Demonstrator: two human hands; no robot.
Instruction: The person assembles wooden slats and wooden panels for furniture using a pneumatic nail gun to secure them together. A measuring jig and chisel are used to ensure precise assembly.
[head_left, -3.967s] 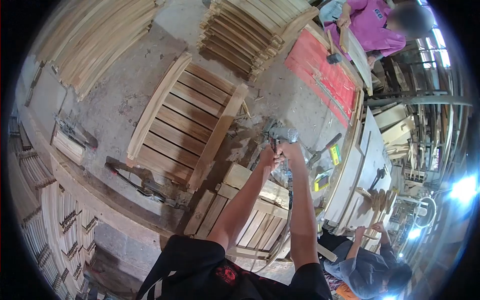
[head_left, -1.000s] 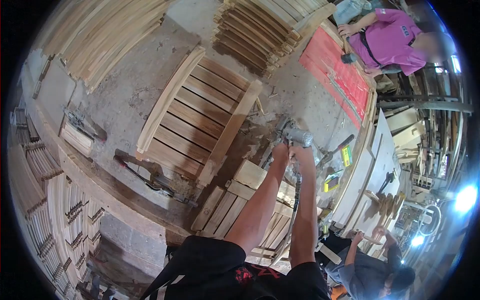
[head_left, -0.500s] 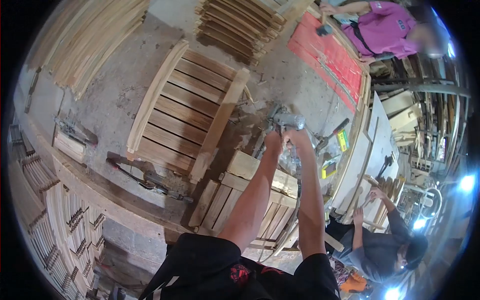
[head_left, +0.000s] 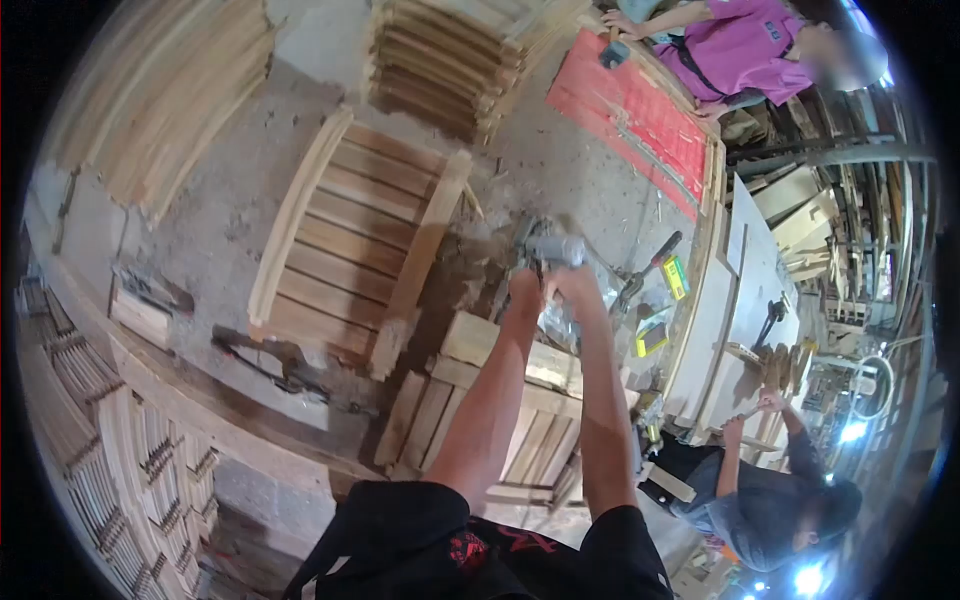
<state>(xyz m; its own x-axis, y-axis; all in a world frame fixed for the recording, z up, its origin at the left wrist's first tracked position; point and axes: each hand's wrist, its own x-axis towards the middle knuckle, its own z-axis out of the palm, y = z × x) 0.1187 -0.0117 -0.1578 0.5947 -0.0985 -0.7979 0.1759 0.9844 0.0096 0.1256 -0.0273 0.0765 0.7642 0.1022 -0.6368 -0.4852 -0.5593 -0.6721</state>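
Out in front of me, over the workbench, a grey pneumatic nail gun (head_left: pixel 558 249) with a rounded cylindrical body lies across my hands. My right hand (head_left: pixel 571 284) is closed just below its body, apparently around the handle. Close beside it, my left hand (head_left: pixel 525 286) is also closed against the tool; its fingers are mostly hidden. Nearer to me, under my forearms, lies a slatted wooden panel (head_left: pixel 470 340) with a thick end board. Left of my hands is another slatted panel (head_left: pixel 350 235) with two long side rails.
Yellow boxes (head_left: pixel 676 279) and a dark clamp-like tool (head_left: pixel 648 268) lie right of my hands. Another nail gun (head_left: pixel 275 360) rests at the left bench edge. Stacked wooden slats (head_left: pixel 440 65) stand behind. One person in pink (head_left: pixel 735 50) holds a hammer by a red board (head_left: pixel 640 120); another works at lower right.
My view has shifted slightly, so the bench items appear further left. Both hands stay on the nail gun. The lower-right co-worker's hands have moved closer together.
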